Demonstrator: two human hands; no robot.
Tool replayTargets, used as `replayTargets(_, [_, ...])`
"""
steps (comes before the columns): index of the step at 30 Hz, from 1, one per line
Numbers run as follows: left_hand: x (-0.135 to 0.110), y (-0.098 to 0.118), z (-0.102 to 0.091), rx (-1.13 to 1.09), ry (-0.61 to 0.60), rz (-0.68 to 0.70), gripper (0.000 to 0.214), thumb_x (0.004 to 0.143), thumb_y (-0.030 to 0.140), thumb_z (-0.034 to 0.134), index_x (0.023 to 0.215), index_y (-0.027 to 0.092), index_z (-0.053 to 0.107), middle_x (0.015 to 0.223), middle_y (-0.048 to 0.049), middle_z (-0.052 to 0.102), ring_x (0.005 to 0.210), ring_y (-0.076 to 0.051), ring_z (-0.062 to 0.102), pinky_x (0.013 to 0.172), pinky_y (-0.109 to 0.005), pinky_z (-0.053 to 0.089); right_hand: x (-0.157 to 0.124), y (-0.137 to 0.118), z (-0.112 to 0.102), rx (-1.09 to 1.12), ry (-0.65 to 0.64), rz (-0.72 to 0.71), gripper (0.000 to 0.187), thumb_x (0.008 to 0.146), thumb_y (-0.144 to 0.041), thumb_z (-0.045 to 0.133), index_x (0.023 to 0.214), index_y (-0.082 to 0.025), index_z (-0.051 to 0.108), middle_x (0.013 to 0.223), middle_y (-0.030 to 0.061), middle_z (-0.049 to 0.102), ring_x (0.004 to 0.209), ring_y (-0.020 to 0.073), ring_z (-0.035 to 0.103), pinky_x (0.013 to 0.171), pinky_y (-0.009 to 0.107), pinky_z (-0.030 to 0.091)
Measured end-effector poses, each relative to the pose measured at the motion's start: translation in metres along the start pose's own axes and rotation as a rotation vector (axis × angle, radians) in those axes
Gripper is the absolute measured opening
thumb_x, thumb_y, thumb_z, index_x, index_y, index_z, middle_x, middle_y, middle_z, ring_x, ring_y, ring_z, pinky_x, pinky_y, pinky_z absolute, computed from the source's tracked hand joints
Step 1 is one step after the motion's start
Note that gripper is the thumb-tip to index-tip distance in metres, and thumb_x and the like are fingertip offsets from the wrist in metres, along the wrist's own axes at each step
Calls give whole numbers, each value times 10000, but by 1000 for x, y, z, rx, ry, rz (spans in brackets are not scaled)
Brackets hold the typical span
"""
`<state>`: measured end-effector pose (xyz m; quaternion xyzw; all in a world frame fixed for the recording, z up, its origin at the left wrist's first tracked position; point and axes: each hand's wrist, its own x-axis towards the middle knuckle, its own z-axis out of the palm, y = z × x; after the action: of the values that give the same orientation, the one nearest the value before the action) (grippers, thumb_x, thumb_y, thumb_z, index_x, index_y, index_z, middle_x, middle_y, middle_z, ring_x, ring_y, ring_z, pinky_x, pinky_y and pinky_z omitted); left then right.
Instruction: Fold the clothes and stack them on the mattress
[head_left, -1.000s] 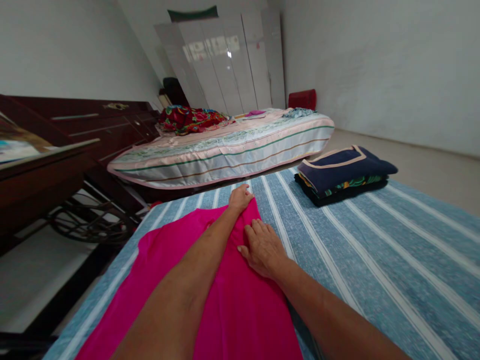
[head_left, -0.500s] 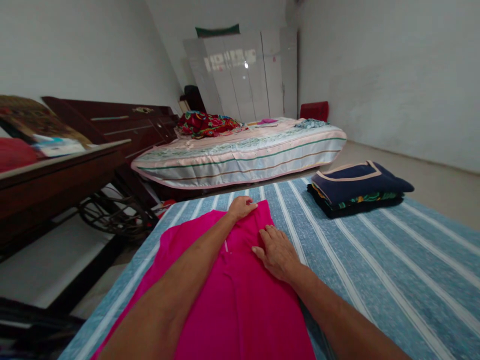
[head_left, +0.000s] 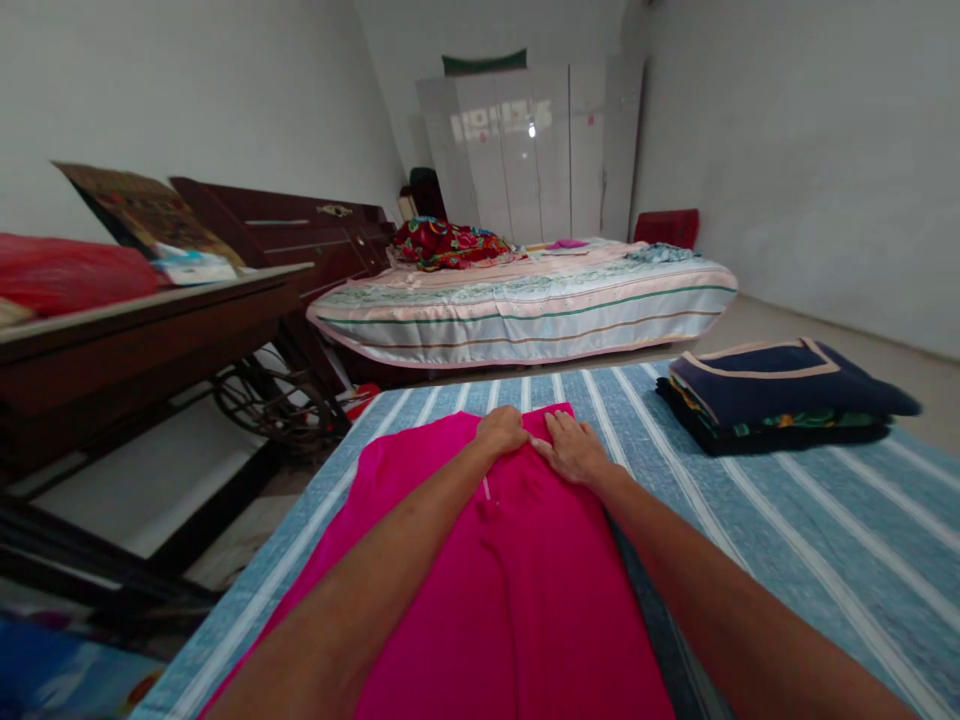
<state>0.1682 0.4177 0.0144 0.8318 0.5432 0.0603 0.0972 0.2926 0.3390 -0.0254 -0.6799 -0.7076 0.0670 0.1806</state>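
Observation:
A bright pink shirt (head_left: 517, 590) lies spread on the bed in front of me, its far end near the mattress edge. My left hand (head_left: 504, 430) is closed on a bit of its fabric near the far edge, fingers curled under and partly hidden. Just right of it, my right hand (head_left: 576, 452) rests on the shirt's far right corner, fingers stretched out flat and thumb reaching toward the left hand. Small creases show in the cloth below both hands. Dark blue fabric (head_left: 660, 630) peeks out along the shirt's right side.
A folded stack of dark clothes (head_left: 780, 390) sits to the right on the blue striped bedsheet (head_left: 750, 510). A sewing-machine table (head_left: 150, 330) with a red bag (head_left: 75, 275) stands at left. Beyond is another bed (head_left: 525, 320), then a wardrobe (head_left: 555, 160).
My right hand has slid forward to the shirt's far edge, closer to the left hand. The left hand has curled and drawn slightly back from the corner. The view has turned left.

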Motion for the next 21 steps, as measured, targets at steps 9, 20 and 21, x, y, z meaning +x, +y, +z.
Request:
replayTargets(9, [-6, -5, -14, 53, 28, -21, 68, 680, 151, 602, 665, 181, 661, 697, -51, 663, 779, -204, 623, 666, -252, 437, -1, 6, 7, -5, -37, 45, 842, 878, -670, 171, 1451, -52, 186, 1498, 197, 210, 1383, 273, 160, 1079, 453, 149])
replayTargets(20, [-10, -4, -8, 107, 37, -27, 104, 697, 149, 590, 770, 150, 665, 848, -136, 678, 866, -257, 631, 719, -282, 449, -1, 7, 7, -31, -54, 69, 829, 883, -662, 120, 1438, -56, 232, 1495, 209, 208, 1383, 279, 156, 1079, 437, 129])
replayTargets(21, [-10, -5, -7, 100, 32, -26, 92, 684, 148, 603, 754, 154, 663, 816, -120, 677, 843, -246, 631, 703, -271, 445, -1, 7, 6, -32, -63, 71, 831, 881, -665, 119, 1434, -56, 244, 1496, 213, 201, 1383, 283, 153, 1078, 439, 129])
